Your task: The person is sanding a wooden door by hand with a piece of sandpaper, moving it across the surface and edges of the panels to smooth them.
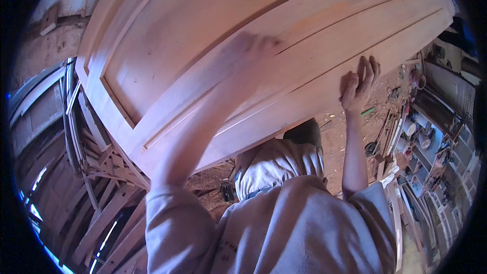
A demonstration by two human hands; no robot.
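A large, pale wooden panelled door (pixel 203 18) lies tilted in front of me, with raised framing and long grooves along its near side. Over the grooved rail, my left hand (pixel 256 50) is smeared by motion. Its fingers are too blurred to read, and whether anything is under them is hidden. Farther right, my right hand (pixel 361 83) rests with fingers stretched and apart on the door's near edge, holding nothing.
Wooden boards and offcuts (pixel 106 218) are heaped at the left. Brown ground strewn with scraps (pixel 335 137) shows below the door, with a small green piece (pixel 368 111) on it. Cluttered containers (pixel 423 139) and timber strips (pixel 411 213) stand at the right.
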